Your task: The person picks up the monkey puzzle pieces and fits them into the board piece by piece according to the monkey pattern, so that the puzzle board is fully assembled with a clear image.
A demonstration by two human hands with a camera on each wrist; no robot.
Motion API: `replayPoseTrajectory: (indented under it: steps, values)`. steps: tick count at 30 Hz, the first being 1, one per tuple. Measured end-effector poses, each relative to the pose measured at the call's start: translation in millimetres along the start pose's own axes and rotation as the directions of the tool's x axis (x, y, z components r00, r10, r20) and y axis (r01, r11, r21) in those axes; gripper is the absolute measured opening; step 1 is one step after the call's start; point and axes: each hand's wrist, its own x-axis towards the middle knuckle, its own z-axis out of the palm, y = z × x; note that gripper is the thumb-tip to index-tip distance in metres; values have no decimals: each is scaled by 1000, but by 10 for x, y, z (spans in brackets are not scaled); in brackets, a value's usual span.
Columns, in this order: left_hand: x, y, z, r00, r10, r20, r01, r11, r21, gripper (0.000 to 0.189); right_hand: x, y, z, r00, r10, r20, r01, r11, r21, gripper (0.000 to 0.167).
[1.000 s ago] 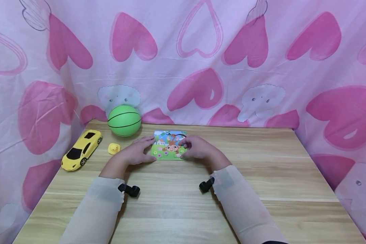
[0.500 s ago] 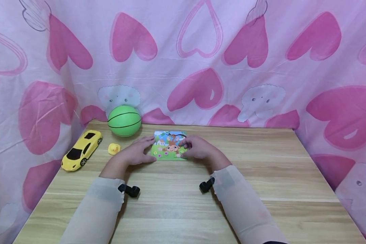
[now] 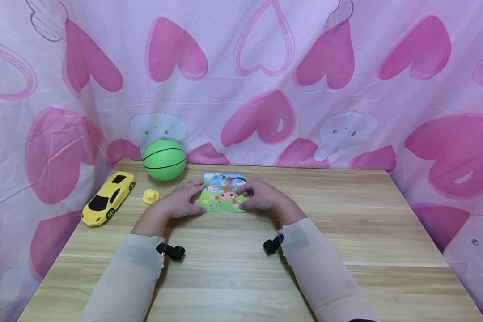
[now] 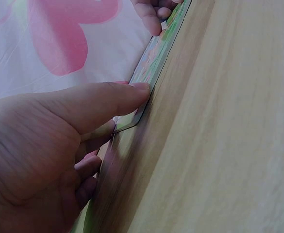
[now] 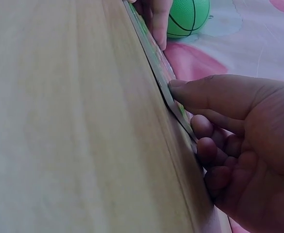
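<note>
A flat picture puzzle (image 3: 221, 197) showing a monkey, flowers and a house lies on the wooden table. My left hand (image 3: 181, 200) is along its left edge, fingers fairly straight. In the left wrist view the thumb (image 4: 127, 94) rests on the board's top near the corner. At the opposite end my right hand (image 3: 261, 195) holds the right edge with thumb and curled fingers. From the right wrist view, that thumb (image 5: 200, 94) presses the top near the corner, and the fingertips (image 5: 202, 126) bend at the side. The right hand covers part of the puzzle's right side.
A yellow toy car (image 3: 108, 199), a small yellow rubber duck (image 3: 150, 197) and a green ball (image 3: 164, 159) stand left of the puzzle. A pink heart-patterned cloth (image 3: 257, 116) hangs behind the table (image 3: 225, 277) and along its sides.
Both hands stay nearly still on the puzzle. A thin dark seam near its lower right corner, visible earlier beside the right fingers, looks fainter now.
</note>
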Motion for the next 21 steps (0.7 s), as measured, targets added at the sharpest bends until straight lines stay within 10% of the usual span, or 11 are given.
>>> replayPoseTrajectory:
  steps: [21]
  values:
    - [-65, 114, -99, 998, -3, -64, 0, 999, -42, 86, -122, -168, -253, 989, 11, -149, 11, 989, 145, 54]
